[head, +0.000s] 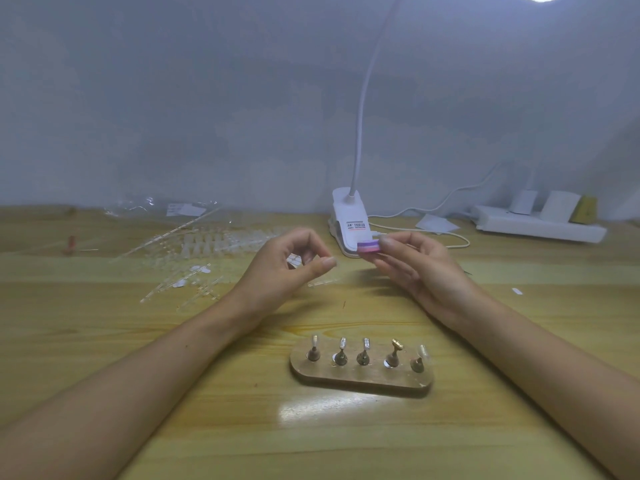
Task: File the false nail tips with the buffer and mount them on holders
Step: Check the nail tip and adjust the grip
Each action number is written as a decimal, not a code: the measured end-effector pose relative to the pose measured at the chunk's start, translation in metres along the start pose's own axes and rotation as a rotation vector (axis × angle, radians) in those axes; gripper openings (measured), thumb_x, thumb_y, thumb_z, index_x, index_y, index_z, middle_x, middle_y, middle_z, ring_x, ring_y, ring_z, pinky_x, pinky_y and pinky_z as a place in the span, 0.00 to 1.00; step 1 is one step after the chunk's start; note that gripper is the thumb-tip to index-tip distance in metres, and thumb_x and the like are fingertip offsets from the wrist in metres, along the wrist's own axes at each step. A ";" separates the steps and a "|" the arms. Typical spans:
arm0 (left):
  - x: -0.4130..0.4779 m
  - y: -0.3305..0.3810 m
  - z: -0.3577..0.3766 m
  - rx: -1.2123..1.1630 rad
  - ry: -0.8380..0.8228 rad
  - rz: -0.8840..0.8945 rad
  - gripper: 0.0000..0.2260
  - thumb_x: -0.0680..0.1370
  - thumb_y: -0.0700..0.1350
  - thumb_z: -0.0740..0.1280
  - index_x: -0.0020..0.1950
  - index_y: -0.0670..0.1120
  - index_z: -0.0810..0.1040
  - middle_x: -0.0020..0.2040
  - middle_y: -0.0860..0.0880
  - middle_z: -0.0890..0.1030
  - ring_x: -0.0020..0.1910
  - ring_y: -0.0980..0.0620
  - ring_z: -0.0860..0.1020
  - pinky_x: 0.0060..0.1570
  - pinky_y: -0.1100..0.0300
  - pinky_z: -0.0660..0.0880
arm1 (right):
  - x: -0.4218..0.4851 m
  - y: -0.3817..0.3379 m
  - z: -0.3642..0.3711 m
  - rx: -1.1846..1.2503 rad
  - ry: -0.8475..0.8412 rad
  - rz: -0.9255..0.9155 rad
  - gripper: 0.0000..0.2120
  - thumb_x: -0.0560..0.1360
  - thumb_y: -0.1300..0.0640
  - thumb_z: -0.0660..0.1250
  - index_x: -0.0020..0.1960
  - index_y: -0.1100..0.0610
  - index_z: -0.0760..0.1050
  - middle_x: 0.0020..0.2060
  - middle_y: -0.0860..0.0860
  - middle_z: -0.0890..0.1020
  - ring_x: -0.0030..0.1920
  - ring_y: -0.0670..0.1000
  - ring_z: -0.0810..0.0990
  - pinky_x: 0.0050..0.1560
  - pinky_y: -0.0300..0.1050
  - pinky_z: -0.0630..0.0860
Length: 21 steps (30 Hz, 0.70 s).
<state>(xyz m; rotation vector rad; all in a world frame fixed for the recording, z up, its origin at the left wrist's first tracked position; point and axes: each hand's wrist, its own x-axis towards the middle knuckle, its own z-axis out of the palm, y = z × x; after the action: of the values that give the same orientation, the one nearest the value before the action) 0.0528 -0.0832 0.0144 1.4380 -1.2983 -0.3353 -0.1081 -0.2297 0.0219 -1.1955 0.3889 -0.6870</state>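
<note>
Nearest on the desk (346,445) is a wooden stand (360,380) with five small holders (363,355) upright in a row. The three on the left carry something pale or glittery on their heads, and the one at the far right seems to bear a clear tip; the fourth shows a bare gold head. They are too small to say for sure which are truly filled.

Beyond the stand both hands hover above the desk, near each other but apart. The right hand (415,263) pinches a small purple-and-pink buffer (369,246) between thumb and fingertips, its end pointing toward the other hand. The left hand (287,268) has its fingers curled, with the thumb drawn close to the forefinger as if nipping something fine; I cannot tell whether a clear tip sits there.

Farther left, many clear nail tips (204,245) lie scattered on their plastic strips. Behind the hands stands a white clip lamp (348,220), and a power strip (540,228) lies at the far right by the wall.

By my reckoning the work is partly done; at least one holder wants a tip, and a large stock of tips remains unfiled.
</note>
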 end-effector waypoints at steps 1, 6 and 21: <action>0.000 0.001 0.000 -0.001 0.000 -0.005 0.07 0.76 0.44 0.72 0.39 0.51 0.77 0.35 0.56 0.71 0.38 0.61 0.71 0.37 0.68 0.65 | 0.001 -0.003 -0.003 -0.030 -0.017 -0.017 0.10 0.70 0.61 0.71 0.49 0.62 0.75 0.52 0.64 0.84 0.51 0.55 0.86 0.47 0.39 0.82; -0.001 0.006 0.000 -0.039 -0.016 -0.013 0.07 0.75 0.44 0.72 0.38 0.51 0.78 0.35 0.53 0.70 0.36 0.60 0.70 0.36 0.71 0.65 | 0.001 -0.014 -0.014 -0.634 -0.288 -0.002 0.17 0.73 0.56 0.76 0.56 0.55 0.72 0.48 0.53 0.86 0.51 0.50 0.85 0.44 0.39 0.80; 0.008 0.045 -0.014 -0.027 -0.299 -0.216 0.06 0.78 0.48 0.69 0.41 0.52 0.79 0.32 0.61 0.73 0.31 0.65 0.70 0.35 0.66 0.64 | -0.025 -0.040 0.031 -0.953 -0.292 -0.624 0.07 0.68 0.61 0.78 0.45 0.59 0.83 0.41 0.48 0.83 0.43 0.48 0.84 0.38 0.54 0.79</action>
<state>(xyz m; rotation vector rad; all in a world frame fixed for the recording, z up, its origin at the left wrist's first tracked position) 0.0435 -0.0725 0.0598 1.5501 -1.3689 -0.7318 -0.1183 -0.1989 0.0685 -2.3495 0.0646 -0.8659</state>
